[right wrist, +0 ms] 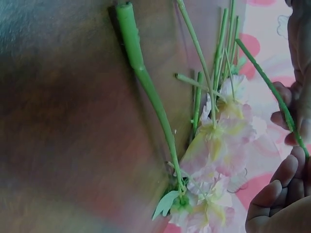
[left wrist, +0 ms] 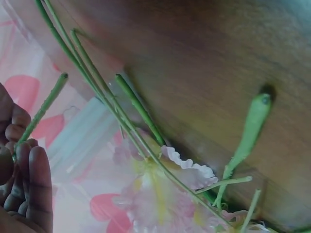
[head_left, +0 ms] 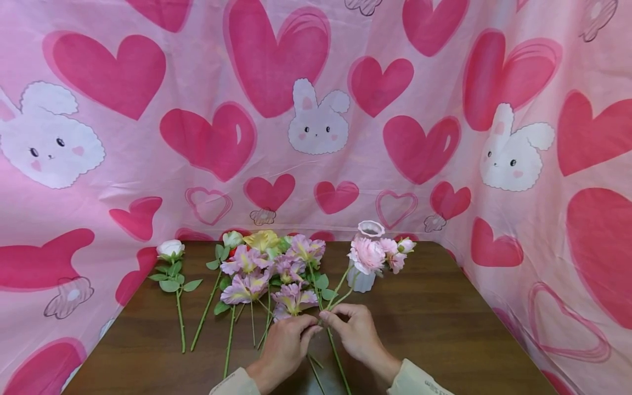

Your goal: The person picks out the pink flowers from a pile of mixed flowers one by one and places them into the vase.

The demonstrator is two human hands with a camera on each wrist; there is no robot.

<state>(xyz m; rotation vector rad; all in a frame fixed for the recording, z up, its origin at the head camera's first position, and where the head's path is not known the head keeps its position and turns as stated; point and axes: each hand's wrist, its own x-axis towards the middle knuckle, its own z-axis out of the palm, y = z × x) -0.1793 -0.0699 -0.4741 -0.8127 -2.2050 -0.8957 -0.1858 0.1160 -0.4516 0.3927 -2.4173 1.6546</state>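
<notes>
Both hands meet at the front middle of the table around the stem of a pink artificial flower (head_left: 367,255), its branches leaning to the upper right. My left hand (head_left: 288,340) pinches the stem between thumb and fingers. Close beside it, my right hand (head_left: 357,332) pinches the same stem just below the fork. The lower stem (right wrist: 265,77) sticks out from the fingers in the right wrist view. Behind the pink blooms, partly covered by them, a white vase (head_left: 362,281) with a scalloped rim stands upright. Purple irises (head_left: 293,299) lie just beyond the left hand.
A white rose (head_left: 170,249) with green leaves lies at the far left. More flowers are heaped at the centre back, among them a yellow bloom (head_left: 261,240). Several stems point toward the front edge of the brown table (head_left: 444,318). A pink heart-patterned curtain (head_left: 316,181) surrounds it.
</notes>
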